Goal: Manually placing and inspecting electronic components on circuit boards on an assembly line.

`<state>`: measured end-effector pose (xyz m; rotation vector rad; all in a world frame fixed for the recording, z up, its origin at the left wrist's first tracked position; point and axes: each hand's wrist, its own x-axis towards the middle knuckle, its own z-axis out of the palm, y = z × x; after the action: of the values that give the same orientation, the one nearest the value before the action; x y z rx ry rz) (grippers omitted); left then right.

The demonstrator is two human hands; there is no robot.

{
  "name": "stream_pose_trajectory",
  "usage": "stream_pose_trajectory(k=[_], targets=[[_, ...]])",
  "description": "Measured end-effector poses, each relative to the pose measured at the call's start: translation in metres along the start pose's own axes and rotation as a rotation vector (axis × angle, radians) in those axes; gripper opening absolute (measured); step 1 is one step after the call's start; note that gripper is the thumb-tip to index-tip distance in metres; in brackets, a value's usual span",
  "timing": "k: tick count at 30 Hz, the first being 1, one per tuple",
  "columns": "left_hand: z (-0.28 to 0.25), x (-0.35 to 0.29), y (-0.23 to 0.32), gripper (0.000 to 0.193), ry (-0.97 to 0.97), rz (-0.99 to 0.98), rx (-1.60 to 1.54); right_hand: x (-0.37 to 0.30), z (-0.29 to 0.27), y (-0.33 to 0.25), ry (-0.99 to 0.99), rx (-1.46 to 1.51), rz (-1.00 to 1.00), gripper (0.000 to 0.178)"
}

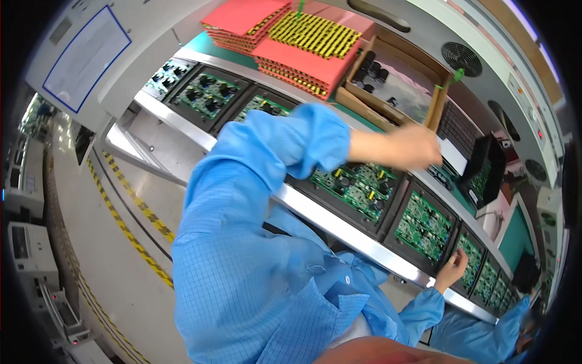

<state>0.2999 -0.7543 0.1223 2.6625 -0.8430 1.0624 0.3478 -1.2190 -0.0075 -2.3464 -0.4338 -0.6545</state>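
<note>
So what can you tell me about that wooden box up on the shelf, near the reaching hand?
The wooden box is a shallow open tray of light plywood, tilted toward the worker. Black cylindrical parts cluster in its far corner on a pale liner. It sits beside the red stacks. The left hand is just below its near edge; whether it touches is unclear.

Stacked pink trays (306, 57) with yellow-striped strips, a cardboard box (397, 82) of black parts beside them.

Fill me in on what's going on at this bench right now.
A person in a blue smock stands at a conveyor line of green circuit boards in black trays. Their left hand reaches out over the boards toward a cardboard box of small black parts. Their right hand touches another board further along.
</note>
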Motion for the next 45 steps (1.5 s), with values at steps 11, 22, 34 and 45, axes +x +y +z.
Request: stream_pose_trajectory(k=[11,22,34,45], targets=[[-0.121,-0.198,-0.229,0.018,0.114,-0.716,0.355,0.142,0.162,-0.381,-0.487,0.577,-0.668,0.032],[-0.104,-0.195,-0.22,0.015,0.323,-0.52,0.429,0.16,0.364,-0.519,-0.38,0.162,-0.928,0.025],[-0.109,-0.2,-0.214,0.015,0.386,-0.578,0.444,0.147,0.363,-0.531,-0.369,0.229,-0.822,0.027],[-0.112,-0.207,-0.242,0.028,0.124,-0.526,0.183,0.205,0.204,-0.432,-0.315,0.64,-0.929,0.026]])
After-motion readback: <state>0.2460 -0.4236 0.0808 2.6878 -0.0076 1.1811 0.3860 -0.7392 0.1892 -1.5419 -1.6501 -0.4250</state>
